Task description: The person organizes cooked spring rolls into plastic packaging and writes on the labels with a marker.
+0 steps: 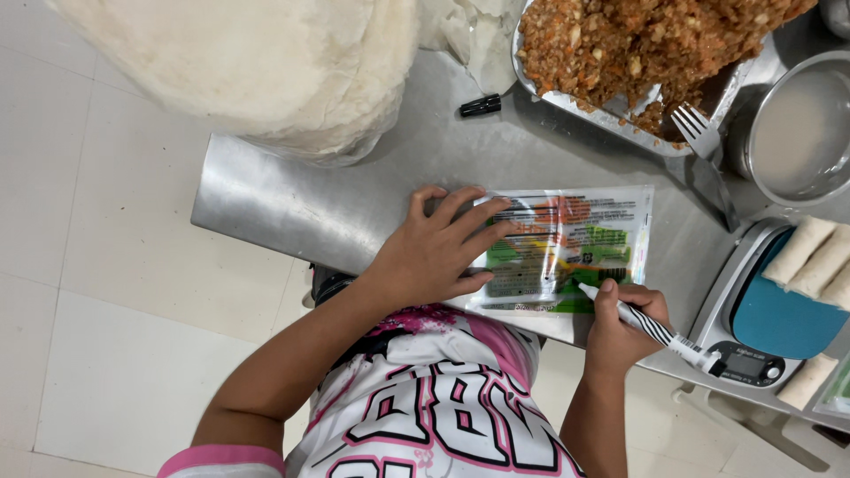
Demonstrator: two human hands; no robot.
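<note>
My left hand point(438, 248) lies flat, fingers spread, on the left end of a clear printed plastic packet point(567, 248) that rests on the steel table point(292, 208). Gripped in my right hand point(624, 327) is a black-and-white striped marker point(651, 326), its tip touching the packet's near edge. The marker's black cap point(480, 106) lies further back on the table.
A tall stack of thin white wrappers point(266, 62) stands at the back left. A metal tray of brown minced filling point(637, 44) with a fork point(699, 133) sits at the back right, beside a metal bowl point(801, 128). Rolled wraps point(810, 257) lie on a blue-topped scale point(775, 323) at right.
</note>
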